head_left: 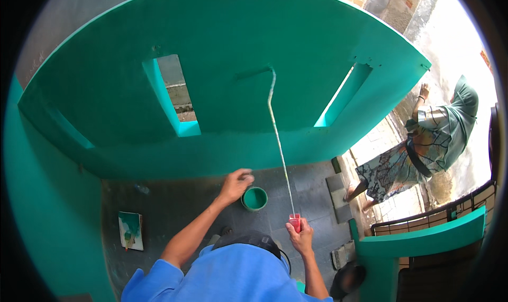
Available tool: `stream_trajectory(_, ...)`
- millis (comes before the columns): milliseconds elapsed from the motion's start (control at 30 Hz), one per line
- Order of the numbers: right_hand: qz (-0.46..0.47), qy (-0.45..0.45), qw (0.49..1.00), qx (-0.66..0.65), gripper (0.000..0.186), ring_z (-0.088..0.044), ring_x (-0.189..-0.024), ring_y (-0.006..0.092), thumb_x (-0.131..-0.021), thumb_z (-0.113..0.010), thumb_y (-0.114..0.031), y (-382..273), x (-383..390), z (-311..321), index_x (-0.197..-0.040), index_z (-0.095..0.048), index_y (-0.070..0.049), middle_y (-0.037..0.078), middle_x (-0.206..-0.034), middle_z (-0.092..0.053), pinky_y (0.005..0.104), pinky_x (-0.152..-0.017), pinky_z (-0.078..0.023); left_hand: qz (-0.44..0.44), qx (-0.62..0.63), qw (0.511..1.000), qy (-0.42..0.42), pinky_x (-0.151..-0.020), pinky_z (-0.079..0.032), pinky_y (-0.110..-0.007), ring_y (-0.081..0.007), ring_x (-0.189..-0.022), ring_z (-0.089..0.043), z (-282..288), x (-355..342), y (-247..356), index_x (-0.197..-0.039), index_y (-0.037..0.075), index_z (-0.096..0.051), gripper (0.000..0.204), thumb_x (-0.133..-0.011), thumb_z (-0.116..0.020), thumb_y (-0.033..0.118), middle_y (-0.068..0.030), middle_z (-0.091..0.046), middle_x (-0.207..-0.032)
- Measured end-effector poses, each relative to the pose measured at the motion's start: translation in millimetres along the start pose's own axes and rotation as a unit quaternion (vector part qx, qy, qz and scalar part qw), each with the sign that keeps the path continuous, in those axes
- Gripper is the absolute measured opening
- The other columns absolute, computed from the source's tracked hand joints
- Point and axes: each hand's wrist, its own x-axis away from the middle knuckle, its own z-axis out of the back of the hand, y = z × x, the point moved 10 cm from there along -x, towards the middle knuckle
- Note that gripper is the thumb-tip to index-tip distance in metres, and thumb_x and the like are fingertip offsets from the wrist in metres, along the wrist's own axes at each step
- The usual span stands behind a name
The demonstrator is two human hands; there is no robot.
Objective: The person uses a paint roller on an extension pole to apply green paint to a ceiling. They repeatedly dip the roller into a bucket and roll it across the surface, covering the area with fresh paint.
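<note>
My right hand [301, 236] is closed around the red handle of a long paint roller [279, 135]. Its thin, paint-spotted rod slants up and away to the green wall [227, 32], where the roller head, coated green, lies against the surface between two slots. My left hand [236, 186] is held out at the upper left of a small round bucket [254, 198] of green paint. Motion smears its fingers, so their closure is unclear, and nothing shows in them. Darker green covers most of the wall, with a lighter band along its bottom.
A white paint-smeared tray or lid [130, 231] with a brush lies on the grey tiles at left. Loose blocks [338, 199] edge the floor at right. Beyond them a person [428, 138] in a patterned dress stands outside. A low green wall [423, 233] curves at lower right.
</note>
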Motion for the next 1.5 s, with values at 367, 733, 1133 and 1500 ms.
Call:
stream_trajectory(367,-0.022,-0.008,0.975,-0.221,0.022,-0.044,-0.039,0.0081,-0.088,-0.051,-0.025,43.2,-80.8,29.5,-0.086,-0.047,-0.004,0.001,-0.052,-0.047,0.0212,-0.037,-0.036,0.498,-0.281,0.798,0.191,-0.076,-0.047,-0.037,-0.0313,-0.091,-0.059,204.4,324.3,-409.2,-0.090,0.000,-0.061,0.029,-0.066,-0.058,0.016,-0.0183,-0.061,-0.095)
stream_trajectory(733,-0.015,0.021,0.967,-0.255,0.042,-0.043,-0.040,0.0089,-0.089,-0.039,-0.046,132.0,-195.3,125.9,-0.090,-0.048,-0.005,0.002,-0.051,-0.044,0.0220,-0.037,-0.036,0.541,-0.025,0.797,0.267,-0.045,-0.045,-0.029,-0.0189,-0.060,-0.060,-26.7,395.4,-350.2,-0.086,0.000,-0.062,0.015,-0.074,-0.053,0.003,-0.0097,-0.062,-0.073)
stream_trajectory(1133,0.015,-0.022,0.969,-0.247,0.040,-0.044,-0.041,0.0090,-0.092,-0.037,-0.038,179.7,-293.9,170.9,-0.100,-0.051,-0.002,0.002,-0.052,-0.047,0.0220,-0.038,-0.036,0.514,-0.045,0.807,0.287,-0.043,-0.043,-0.028,-0.0150,-0.050,-0.055,-136.0,389.9,-296.1,-0.078,-0.001,-0.063,0.009,-0.073,-0.057,0.004,-0.0066,-0.060,-0.066)
stream_trajectory(1500,-0.018,-0.033,0.977,-0.209,0.039,-0.038,-0.040,0.0055,-0.092,-0.037,-0.040,168.3,-344.4,218.3,-0.101,-0.050,-0.004,-0.002,-0.050,-0.041,0.0208,-0.036,-0.032,0.569,-0.011,0.749,0.339,-0.050,-0.046,-0.027,-0.0185,-0.065,-0.061,-164.0,406.1,-192.8,-0.088,0.001,-0.062,0.015,-0.076,-0.059,0.010,-0.0082,-0.062,-0.079)
